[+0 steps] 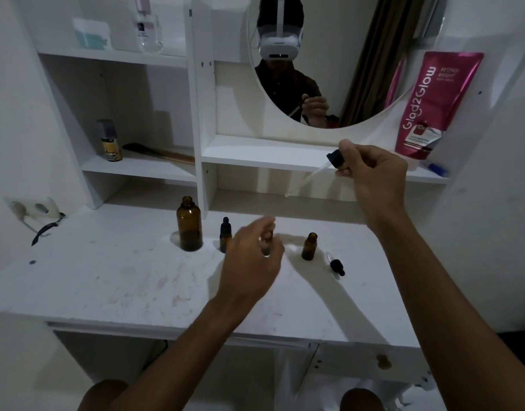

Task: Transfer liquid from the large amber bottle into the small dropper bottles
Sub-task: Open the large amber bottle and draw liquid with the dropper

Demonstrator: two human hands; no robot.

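Observation:
The large amber bottle [189, 225] stands uncapped on the white table [107, 280], with dark liquid low inside. To its right a small amber dropper bottle [224, 234] carries its black cap. My left hand [251, 262] curls around a small bottle [266, 246] that is blurred and mostly hidden by the fingers. Further right stands an open small amber bottle [309, 247]; a loose black dropper cap [336, 264] lies beside it. My right hand [371, 176] is raised above the table, pinching a black-bulbed dropper [317, 170] whose glass tube slants down to the left.
White shelves rise behind the table, holding a small spray can [110, 141], a brush [157, 154], a clear bottle [148, 25] and a pink pouch [430, 105]. A round mirror [323, 54] hangs above. A wall socket [32, 208] sits at left, with a dark tool [46, 229].

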